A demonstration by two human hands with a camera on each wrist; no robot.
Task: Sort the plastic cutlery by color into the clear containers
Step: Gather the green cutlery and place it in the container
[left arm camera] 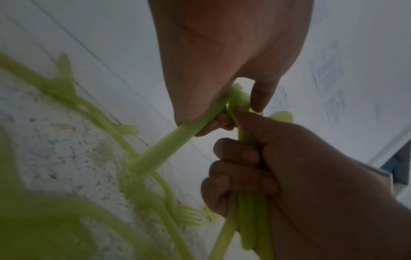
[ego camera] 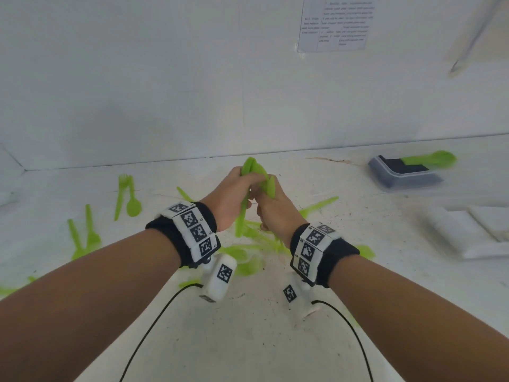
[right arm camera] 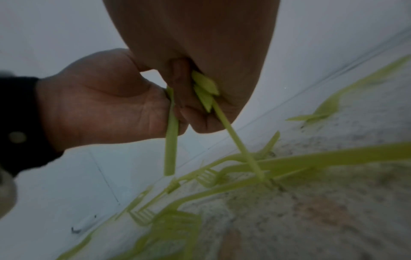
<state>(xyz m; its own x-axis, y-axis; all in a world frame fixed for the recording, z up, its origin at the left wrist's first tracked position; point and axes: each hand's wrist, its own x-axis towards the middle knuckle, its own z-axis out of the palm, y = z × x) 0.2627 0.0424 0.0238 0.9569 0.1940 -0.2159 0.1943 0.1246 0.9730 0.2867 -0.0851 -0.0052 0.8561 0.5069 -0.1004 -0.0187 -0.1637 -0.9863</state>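
Note:
Both hands meet above the middle of the white table. My left hand (ego camera: 232, 188) pinches a green plastic cutlery piece (left arm camera: 169, 146) by its handle, which hangs down toward the table. My right hand (ego camera: 271, 209) grips a bundle of several green cutlery pieces (left arm camera: 249, 216); their tops (ego camera: 254, 168) stick up between the two hands. Under the hands lies a pile of loose green cutlery (ego camera: 248, 244). A clear container (ego camera: 405, 177) stands at the far right with green cutlery (ego camera: 432, 158) resting in it.
A green fork and spoon (ego camera: 128, 197) lie at the left, with more green pieces (ego camera: 82, 238) nearer the left edge. Another clear container or lid (ego camera: 473, 235), blurred, lies at the right. A white wall with a printed sheet (ego camera: 336, 23) stands behind.

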